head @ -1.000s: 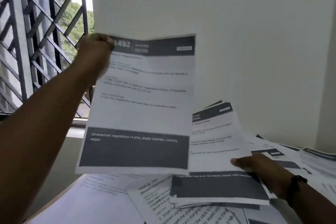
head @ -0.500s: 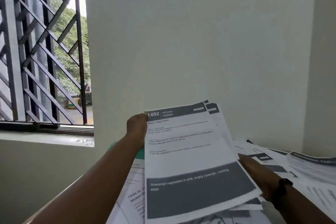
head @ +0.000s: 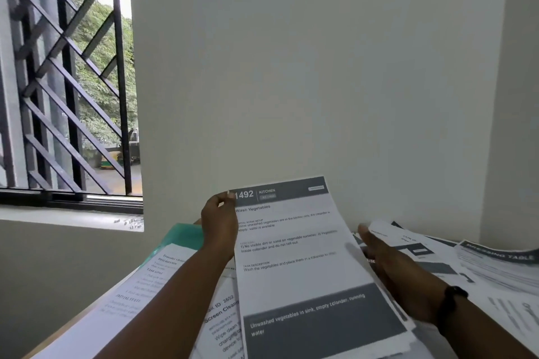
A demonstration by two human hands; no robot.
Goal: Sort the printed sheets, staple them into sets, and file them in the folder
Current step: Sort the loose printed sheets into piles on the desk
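Soft daylight enters through the barred window [head: 70,81] at the left, where the sky at the top is blown out to plain white. The wall [head: 306,67] is evenly and mildly lit, without glare, dimming a little below the sill. The window grille [head: 58,73] stands dark against the green outside and bows with the wide-angle lens toward the left edge. The top printed sheet [head: 303,256] reads clearly in its larger type, while its small lines smear. The right hand [head: 390,271] casts a faint shadow on the sheet's right edge. Papers at the counter's right edge [head: 501,277] and lower left are blurred.
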